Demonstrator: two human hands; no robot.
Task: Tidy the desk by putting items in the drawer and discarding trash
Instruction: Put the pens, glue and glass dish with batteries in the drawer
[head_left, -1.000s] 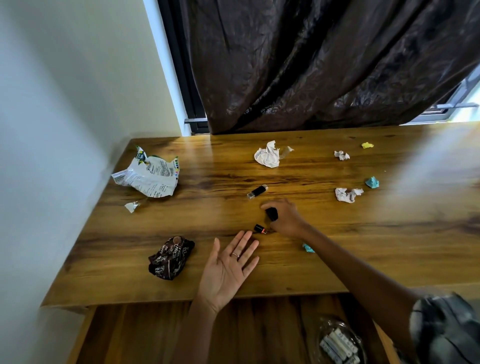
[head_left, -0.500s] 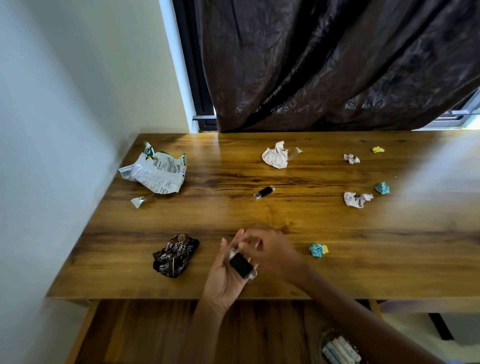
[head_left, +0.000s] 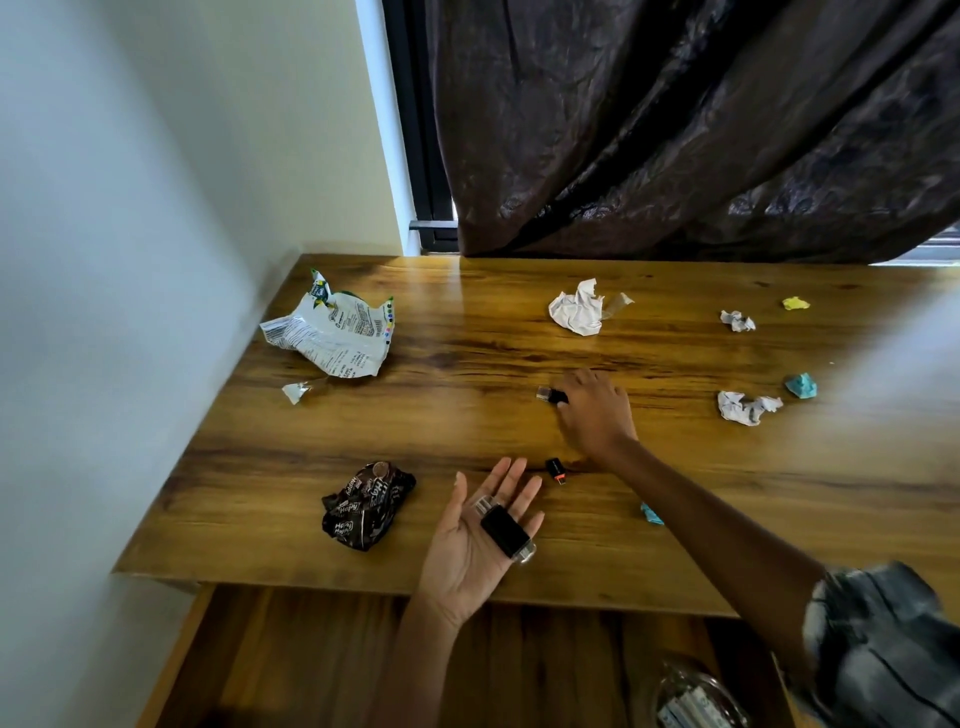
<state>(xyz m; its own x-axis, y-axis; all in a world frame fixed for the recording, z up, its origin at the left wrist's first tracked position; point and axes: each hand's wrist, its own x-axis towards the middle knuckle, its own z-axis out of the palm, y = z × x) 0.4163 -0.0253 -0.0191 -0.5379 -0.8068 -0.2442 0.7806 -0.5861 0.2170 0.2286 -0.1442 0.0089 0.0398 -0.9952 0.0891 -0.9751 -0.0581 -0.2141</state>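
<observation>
My left hand (head_left: 475, 545) lies palm up over the desk's front edge, fingers straight, with a black USB stick (head_left: 504, 528) resting on its fingers. My right hand (head_left: 595, 410) reaches to the middle of the wooden desk (head_left: 727, 467) and its fingers close on a second black USB stick (head_left: 551, 396) with a clear cap. A small black and orange stick (head_left: 556, 469) lies on the desk between the two hands. Below the desk edge, the open drawer (head_left: 322, 665) shows its wooden bottom.
Trash lies scattered: a white snack bag (head_left: 332, 332) and a foil scrap (head_left: 296, 391) at left, a dark wrapper (head_left: 366, 506) near the front, crumpled white papers (head_left: 579, 309) (head_left: 745, 408) (head_left: 737, 320), teal wads (head_left: 801, 385) (head_left: 651, 514), a yellow wad (head_left: 795, 303). A clear container (head_left: 691, 701) sits in the drawer.
My right hand left a black stick in my left palm, then reached back out to the stick at mid-desk. My left hand stays open, palm up.
</observation>
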